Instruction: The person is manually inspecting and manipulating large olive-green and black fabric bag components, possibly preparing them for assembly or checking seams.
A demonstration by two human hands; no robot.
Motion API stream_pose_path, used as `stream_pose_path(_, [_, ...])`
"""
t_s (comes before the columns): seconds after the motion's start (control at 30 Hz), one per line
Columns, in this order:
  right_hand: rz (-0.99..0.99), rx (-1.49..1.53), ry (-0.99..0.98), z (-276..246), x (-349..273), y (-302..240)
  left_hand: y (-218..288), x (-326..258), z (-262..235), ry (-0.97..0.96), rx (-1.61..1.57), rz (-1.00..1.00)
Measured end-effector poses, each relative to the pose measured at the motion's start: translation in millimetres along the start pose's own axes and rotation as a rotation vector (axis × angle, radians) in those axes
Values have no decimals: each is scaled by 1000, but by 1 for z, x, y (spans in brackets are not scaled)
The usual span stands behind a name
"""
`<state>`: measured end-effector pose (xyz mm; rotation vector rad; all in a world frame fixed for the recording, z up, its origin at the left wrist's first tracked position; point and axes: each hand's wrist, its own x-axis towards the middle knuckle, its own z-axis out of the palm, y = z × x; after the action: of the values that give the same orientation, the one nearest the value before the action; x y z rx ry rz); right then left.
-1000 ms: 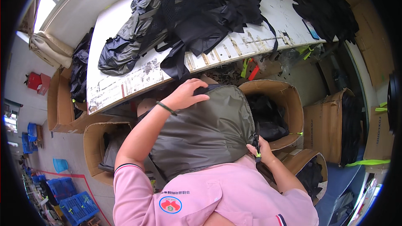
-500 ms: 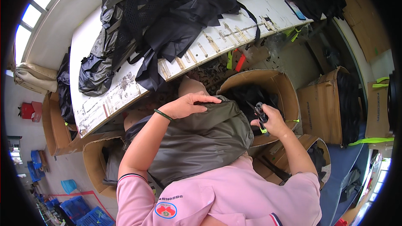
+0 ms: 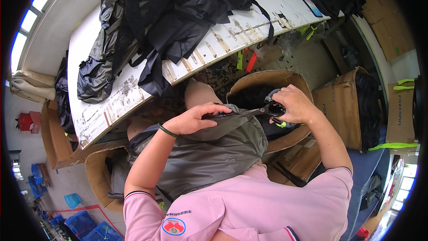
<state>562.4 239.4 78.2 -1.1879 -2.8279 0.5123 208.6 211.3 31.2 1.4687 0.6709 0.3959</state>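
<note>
A dark grey-green fabric piece (image 3: 209, 151), perhaps a bag, lies across my lap. My left hand (image 3: 194, 118), with a dark green bangle at its wrist, is closed on the fabric's upper edge. In my right hand (image 3: 294, 103) is a pair of scissors (image 3: 262, 110) with dark handles and a bit of neon yellow at them. The blades point left along the fabric's edge, their tips close to my left fingers. Whether the blades are cutting cannot be made out.
Ahead stands a white, worn table (image 3: 214, 47) heaped with black and grey fabric bags (image 3: 165, 22). An open cardboard box (image 3: 294, 140) holding dark cloth sits right of my lap. Another box (image 3: 96, 169) is at the left. Blue crates (image 3: 80, 223) stand on the floor, far lower left.
My right hand has moved up, turning the scissors so their blades reach left to the fabric edge. My left hand stays on the fabric, shifted slightly in view.
</note>
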Motion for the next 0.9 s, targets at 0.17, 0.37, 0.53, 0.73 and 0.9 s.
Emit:
stream_pose_path(0.17, [-28, -5, 29, 6, 4, -3, -1, 1, 2, 10, 42, 18])
stream_pose_path(0.37, [-36, 47, 38, 15, 10, -7, -3, 2, 1, 1, 45, 30])
stream_pose_path(0.53, [-21, 102, 6, 22, 12, -3, -5, 2, 0, -3, 42, 28])
stream_pose_path(0.73, [-66, 125, 76, 27, 11, 0, -2, 3, -1, -27, 11, 7])
stream_pose_path(0.9, [-76, 89, 102, 27, 10, 3, -9, 2, -2, -18, 36, 16])
